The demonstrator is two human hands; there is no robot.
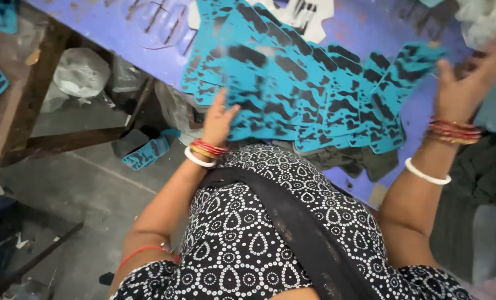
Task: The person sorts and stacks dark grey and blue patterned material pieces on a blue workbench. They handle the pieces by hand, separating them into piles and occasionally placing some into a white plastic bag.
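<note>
Spreading turquoise cut pieces [314,89] in overlapping rows across the purple worktop [364,28], so each is lying reachable. Left hand [219,119] is pressing the near edge flat, fingers open; right hand [462,89] is hovering beside the far end, fingers splayed, gripping nothing.

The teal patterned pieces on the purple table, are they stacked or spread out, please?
Spread out: the teal pieces lie fanned, overlapping, across the purple table.

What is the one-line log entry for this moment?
left hand: flat on teal pieces | right hand: open, at right end | table: purple
</note>
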